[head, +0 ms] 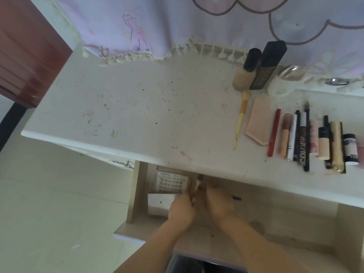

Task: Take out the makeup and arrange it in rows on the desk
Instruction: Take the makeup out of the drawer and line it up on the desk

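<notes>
Head view looks down on both hands inside the open beige drawer [256,217] at 6 o'clock. The left hand [182,208] curls its fingers around a thin yellow-handled makeup brush [197,186]; the right hand [219,203] lies touching beside it, though whether it pinches anything I cannot tell. A white lash box [171,182] sits at 9 o'clock of the hands. On the white scuffed tabletop [137,107], a row of tubes and pencils [307,138] lies at 3 o'clock. The brush looks light, stiff and slim, likely prone to rolling; holding mid-handle, away from the soft bristles, seems best.
</notes>
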Action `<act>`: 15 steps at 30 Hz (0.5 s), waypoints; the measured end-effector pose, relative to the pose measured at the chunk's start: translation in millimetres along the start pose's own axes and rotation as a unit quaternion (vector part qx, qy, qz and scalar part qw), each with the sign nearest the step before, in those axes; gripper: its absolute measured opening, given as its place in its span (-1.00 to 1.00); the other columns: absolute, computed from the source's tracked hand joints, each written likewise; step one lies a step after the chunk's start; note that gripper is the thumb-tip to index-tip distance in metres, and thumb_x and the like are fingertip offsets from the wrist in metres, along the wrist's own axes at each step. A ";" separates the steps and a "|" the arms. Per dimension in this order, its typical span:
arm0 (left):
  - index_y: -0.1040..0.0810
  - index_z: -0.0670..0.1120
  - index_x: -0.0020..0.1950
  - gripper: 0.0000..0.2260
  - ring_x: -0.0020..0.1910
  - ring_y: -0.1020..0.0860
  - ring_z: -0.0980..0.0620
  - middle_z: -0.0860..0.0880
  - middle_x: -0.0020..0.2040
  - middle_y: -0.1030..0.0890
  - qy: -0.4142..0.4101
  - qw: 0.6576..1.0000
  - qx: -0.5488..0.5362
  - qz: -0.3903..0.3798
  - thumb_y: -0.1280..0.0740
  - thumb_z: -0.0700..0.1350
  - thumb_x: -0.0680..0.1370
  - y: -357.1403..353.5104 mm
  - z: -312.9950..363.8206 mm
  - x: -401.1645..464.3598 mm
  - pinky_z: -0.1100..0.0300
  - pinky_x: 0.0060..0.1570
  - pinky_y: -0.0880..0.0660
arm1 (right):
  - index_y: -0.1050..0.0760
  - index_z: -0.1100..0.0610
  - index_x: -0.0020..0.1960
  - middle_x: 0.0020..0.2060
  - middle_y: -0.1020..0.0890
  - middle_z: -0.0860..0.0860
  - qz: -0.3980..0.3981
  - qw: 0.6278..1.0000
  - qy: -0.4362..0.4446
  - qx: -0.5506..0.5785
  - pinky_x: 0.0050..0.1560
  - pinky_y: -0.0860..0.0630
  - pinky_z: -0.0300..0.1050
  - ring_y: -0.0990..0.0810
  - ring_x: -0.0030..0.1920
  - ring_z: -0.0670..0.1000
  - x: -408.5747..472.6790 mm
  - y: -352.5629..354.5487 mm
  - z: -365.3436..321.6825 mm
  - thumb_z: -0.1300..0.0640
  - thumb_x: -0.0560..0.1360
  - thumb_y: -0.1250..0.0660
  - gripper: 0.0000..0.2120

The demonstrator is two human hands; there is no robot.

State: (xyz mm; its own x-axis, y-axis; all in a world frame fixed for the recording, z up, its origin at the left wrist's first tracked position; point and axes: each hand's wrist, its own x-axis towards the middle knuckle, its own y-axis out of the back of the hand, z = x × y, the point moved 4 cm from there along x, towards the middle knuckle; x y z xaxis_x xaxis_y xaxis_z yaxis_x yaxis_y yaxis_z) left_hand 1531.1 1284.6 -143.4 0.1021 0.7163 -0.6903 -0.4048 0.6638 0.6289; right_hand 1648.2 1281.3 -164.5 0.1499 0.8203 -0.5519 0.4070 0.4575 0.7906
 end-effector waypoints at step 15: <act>-0.39 -0.01 -0.10 -0.89 -0.40 -0.46 0.09 0.01 -0.26 -0.55 -0.263 0.960 -0.018 0.095 -0.19 -0.03 0.60 167.5 114.0 -59.1 0.16 -0.32 -0.47 | -0.46 0.11 -0.19 -0.41 -0.58 -0.05 0.195 0.921 0.136 0.309 -0.40 -0.45 -0.35 -0.50 -0.50 -0.15 -68.5 265.3 4.4 0.07 0.58 -0.20 -0.79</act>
State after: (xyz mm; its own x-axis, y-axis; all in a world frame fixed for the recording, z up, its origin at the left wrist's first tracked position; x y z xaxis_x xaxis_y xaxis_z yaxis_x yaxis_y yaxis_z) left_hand 1560.8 1378.0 43.5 0.4632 0.8400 -0.2825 -0.4924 0.5090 0.7060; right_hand 1749.9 1345.0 81.9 0.1957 0.9751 -0.1044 0.8175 -0.1034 0.5666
